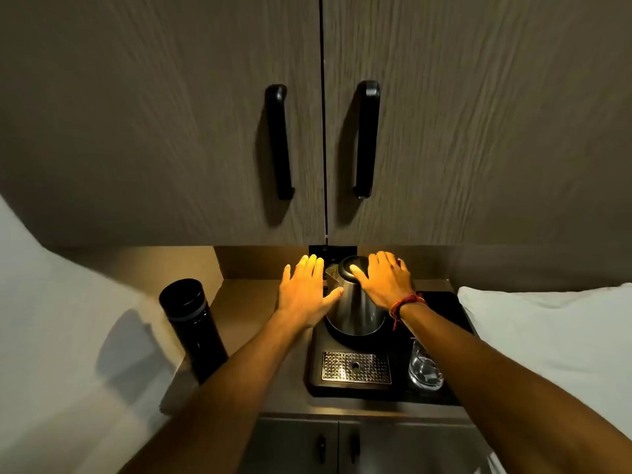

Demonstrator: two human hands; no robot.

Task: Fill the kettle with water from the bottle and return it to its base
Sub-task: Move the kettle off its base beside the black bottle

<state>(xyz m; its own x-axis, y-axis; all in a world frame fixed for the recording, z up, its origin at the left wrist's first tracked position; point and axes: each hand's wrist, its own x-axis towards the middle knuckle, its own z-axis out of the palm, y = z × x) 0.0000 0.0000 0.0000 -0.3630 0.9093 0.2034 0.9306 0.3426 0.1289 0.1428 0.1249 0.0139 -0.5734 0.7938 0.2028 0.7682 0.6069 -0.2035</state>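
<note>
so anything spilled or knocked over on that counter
Nothing stands out. The kettle sits upright on its base, the bottle and glass stand upright, and no water shows on the tray.

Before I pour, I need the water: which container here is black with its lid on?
The bottle, left of the tray; the glass is clear and open.

Glass, drip grate, cupboard handles
</note>
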